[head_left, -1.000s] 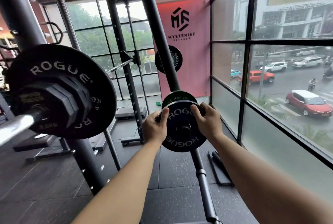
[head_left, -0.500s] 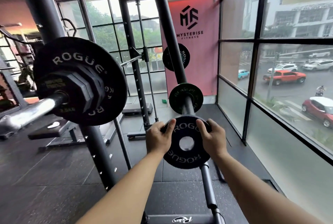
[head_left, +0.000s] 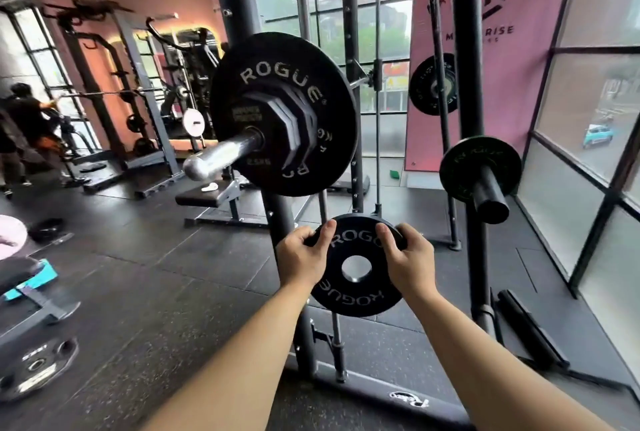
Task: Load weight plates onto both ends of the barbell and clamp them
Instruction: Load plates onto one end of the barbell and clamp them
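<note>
Left hand (head_left: 300, 259) and right hand (head_left: 410, 259) pinch the small plate (head_left: 348, 300) by its upper rim, low and near, while the bare barbell sleeve (head_left: 221, 156) ends above and left, its axis pointing near-left, closer to the left hand.

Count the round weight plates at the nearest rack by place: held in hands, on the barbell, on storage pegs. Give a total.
Held plate: 1
Large barbell plate: 1
Upper peg plate, lower peg plate: 2
Total: 4
</note>
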